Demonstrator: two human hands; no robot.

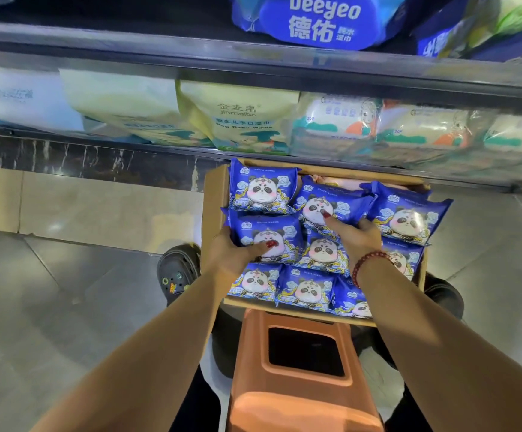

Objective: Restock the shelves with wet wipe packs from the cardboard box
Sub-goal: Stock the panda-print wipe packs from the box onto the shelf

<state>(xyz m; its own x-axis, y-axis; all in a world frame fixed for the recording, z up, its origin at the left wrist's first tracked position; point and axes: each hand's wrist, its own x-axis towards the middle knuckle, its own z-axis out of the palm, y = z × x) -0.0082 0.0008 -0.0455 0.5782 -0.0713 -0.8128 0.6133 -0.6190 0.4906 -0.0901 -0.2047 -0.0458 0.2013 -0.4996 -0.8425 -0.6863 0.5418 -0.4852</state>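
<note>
An open cardboard box (214,194) stands on the floor under the shelves, filled with several blue wet wipe packs printed with a panda. My left hand (233,249) grips a pack (269,233) at the box's left side, thumb on top. My right hand (358,236), with a red bead bracelet, holds a second pack (325,204) in the middle, thumb pressed on the panda. Another pack (261,187) lies at the box's far left corner and one (409,215) at the right.
The lower shelf (160,152) carries pale yellow wipe bags (238,115) and white packs (334,123). Above it a blue Deeyeo pack (319,20) stands on the upper shelf. An orange plastic stool (303,369) is below me. A black clog (178,269) rests on the tiled floor.
</note>
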